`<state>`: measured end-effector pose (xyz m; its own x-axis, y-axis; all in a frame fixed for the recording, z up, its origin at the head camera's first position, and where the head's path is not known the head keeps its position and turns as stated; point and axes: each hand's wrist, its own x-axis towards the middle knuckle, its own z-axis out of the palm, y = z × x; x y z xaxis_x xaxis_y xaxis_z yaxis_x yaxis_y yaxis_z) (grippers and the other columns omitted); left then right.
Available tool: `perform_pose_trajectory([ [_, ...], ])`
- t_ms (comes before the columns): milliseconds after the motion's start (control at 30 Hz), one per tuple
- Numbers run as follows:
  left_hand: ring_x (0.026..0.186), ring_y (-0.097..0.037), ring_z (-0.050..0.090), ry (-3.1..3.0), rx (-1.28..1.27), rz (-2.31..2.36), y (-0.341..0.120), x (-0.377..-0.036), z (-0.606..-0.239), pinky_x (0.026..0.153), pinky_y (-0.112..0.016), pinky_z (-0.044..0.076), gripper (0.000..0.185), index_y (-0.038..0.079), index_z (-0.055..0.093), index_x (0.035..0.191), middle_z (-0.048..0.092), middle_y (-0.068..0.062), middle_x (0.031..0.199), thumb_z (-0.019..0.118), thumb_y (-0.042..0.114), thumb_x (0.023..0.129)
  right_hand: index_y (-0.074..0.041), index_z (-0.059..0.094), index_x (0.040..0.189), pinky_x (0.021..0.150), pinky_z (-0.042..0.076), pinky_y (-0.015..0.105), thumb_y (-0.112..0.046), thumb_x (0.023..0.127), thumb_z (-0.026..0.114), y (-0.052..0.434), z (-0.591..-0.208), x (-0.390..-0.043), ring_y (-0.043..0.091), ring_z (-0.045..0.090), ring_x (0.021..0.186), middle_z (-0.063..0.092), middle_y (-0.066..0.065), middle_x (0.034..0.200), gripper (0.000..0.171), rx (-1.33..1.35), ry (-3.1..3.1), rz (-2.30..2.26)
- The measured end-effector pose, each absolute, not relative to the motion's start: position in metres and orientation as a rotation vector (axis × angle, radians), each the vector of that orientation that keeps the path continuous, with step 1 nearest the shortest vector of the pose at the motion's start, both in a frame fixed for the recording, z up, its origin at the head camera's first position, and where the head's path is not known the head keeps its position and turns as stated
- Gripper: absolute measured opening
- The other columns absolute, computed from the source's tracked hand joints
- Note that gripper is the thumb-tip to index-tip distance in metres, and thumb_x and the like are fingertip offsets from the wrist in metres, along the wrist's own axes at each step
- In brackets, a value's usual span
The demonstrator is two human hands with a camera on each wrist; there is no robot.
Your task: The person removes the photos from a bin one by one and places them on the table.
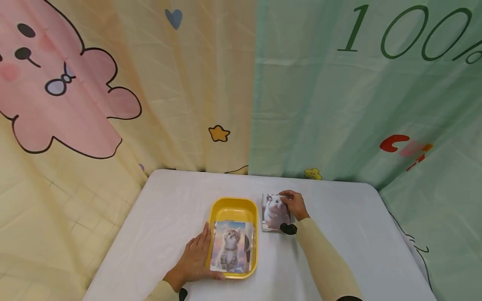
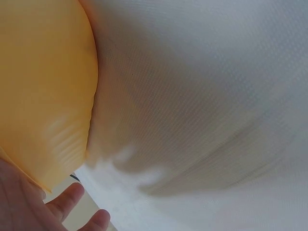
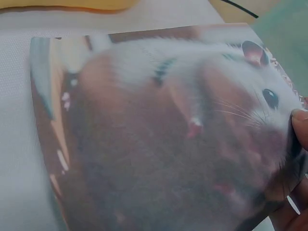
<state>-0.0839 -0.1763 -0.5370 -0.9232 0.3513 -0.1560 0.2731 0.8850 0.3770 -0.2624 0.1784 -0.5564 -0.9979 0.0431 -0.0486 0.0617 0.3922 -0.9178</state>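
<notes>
Nearest the person, the left hand lies flat on the white tablecloth, fingers straight and together, its inner edge pressed against the left wall of the yellow tray; the left wrist view shows the same thing from below, fingertips relaxed beside the tray's rounded yellow side. The tray sits near the middle of the table, and in its near half lies a stack of photo cards with a kitten picture face up on top; the edge of a darker card peeks out under it on the right. Just to the right of the tray, apart from it, is the hamster picture, its near edge down on the cloth. The right hand pinches this card at its far right corner, fingers curled over the edge; in the right wrist view a fingertip presses on the card beside the hamster's nose. Beyond the table hang printed curtains, a cream one with a pink cartoon figure on the left and a green one on the right.
</notes>
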Motion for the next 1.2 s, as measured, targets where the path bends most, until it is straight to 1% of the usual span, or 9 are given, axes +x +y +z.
perform_pose_trajectory([
  [233,0.139,-0.039,0.026,2.835,0.494,0.522,-0.177,-0.081,-0.539,0.109,-0.057,0.025,0.145,-0.005,0.006,0.152,-0.002,-0.019,0.161,0.060,0.089,0.056,0.004,0.068,0.108,0.064,0.044,0.022,0.001,0.091,0.063,0.181,-0.566,-0.261,0.018,0.055,0.080,0.067,0.018,0.102,0.019,0.202,2.577,-1.671],
  [300,0.139,-0.039,0.026,2.832,0.494,0.524,-0.178,-0.081,-0.539,0.109,-0.057,0.025,0.145,-0.005,0.006,0.152,-0.003,-0.018,0.161,0.059,0.090,0.056,0.004,0.068,0.108,0.065,0.045,0.022,0.001,0.090,0.063,0.180,-0.567,-0.261,0.019,0.055,0.081,0.067,0.018,0.100,0.019,0.218,2.576,-1.656],
  [367,0.139,-0.039,0.025,2.829,0.494,0.526,-0.178,-0.081,-0.540,0.109,-0.057,0.025,0.145,-0.005,0.006,0.152,-0.004,-0.018,0.161,0.059,0.090,0.056,0.005,0.068,0.108,0.068,0.047,0.026,0.001,0.090,0.063,0.180,-0.566,-0.260,0.022,0.055,0.083,0.066,0.019,0.100,0.019,0.238,2.581,-1.638],
  [467,0.140,-0.039,0.025,2.827,0.493,0.522,-0.177,-0.081,-0.540,0.109,-0.057,0.024,0.145,-0.005,0.005,0.152,-0.004,-0.018,0.161,0.058,0.090,0.055,0.005,0.067,0.112,0.082,0.050,0.036,0.000,0.091,0.062,0.179,-0.564,-0.259,0.029,0.057,0.096,0.065,0.022,0.108,0.022,0.283,2.599,-1.587],
  [567,0.140,-0.039,0.025,2.830,0.492,0.524,-0.177,-0.082,-0.539,0.109,-0.057,0.024,0.145,-0.005,0.006,0.152,-0.003,-0.018,0.161,0.059,0.090,0.055,0.005,0.064,0.118,0.094,0.046,0.045,-0.001,0.091,0.061,0.179,-0.563,-0.259,0.034,0.055,0.111,0.062,0.024,0.118,0.028,0.324,2.628,-1.557],
  [733,0.140,-0.039,0.025,2.836,0.486,0.541,-0.175,-0.083,-0.537,0.109,-0.057,0.024,0.145,-0.005,0.007,0.152,-0.002,-0.018,0.161,0.060,0.089,0.055,0.004,0.060,0.125,0.101,0.041,0.049,-0.002,0.091,0.059,0.178,-0.563,-0.258,0.037,0.048,0.124,0.057,0.024,0.129,0.035,0.398,2.632,-1.612],
  [867,0.140,-0.038,0.025,2.822,0.477,0.542,-0.176,-0.082,-0.539,0.109,-0.057,0.024,0.146,-0.004,0.005,0.152,-0.004,-0.017,0.161,0.059,0.090,0.055,0.001,0.060,0.127,0.105,0.036,0.052,-0.004,0.092,0.058,0.173,-0.560,-0.252,0.038,0.041,0.130,0.052,0.023,0.135,0.036,0.427,2.619,-1.637],
  [1033,0.140,-0.039,0.025,2.827,0.473,0.558,-0.177,-0.082,-0.539,0.109,-0.057,0.024,0.145,-0.005,0.006,0.152,-0.003,-0.018,0.161,0.061,0.089,0.055,0.001,0.063,0.123,0.104,0.036,0.053,-0.004,0.089,0.061,0.165,-0.557,-0.245,0.038,0.043,0.129,0.057,0.023,0.131,0.034,0.367,2.670,-1.693],
  [1200,0.140,-0.039,0.024,2.828,0.474,0.569,-0.177,-0.082,-0.539,0.109,-0.058,0.024,0.145,-0.006,0.007,0.152,-0.003,-0.019,0.160,0.062,0.088,0.055,0.001,0.065,0.120,0.097,0.042,0.051,-0.002,0.088,0.062,0.157,-0.555,-0.241,0.035,0.052,0.118,0.061,0.022,0.124,0.032,0.311,2.725,-1.718],
])
